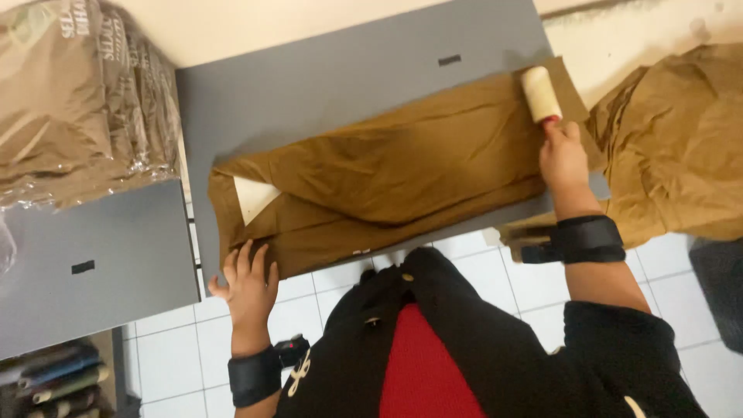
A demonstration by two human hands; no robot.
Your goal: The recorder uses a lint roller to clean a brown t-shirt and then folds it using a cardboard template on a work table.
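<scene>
Left hand on brown trousers

Counts, placed relative to folded brown trousers:

- Folded brown trousers: one, on grey board.
- Grey boards: two; second board left of trousers.
- Lint roller: one, at trousers' right end.
- Hands: two; left hand at trousers' near-left corner, right hand at right end, its grip on roller handle.
- Black wrist straps: two, one per wrist.
- Bagged brown garments: one stack, far left; number within unclear.
- Loose brown garment heap: one, right of trousers.
</scene>
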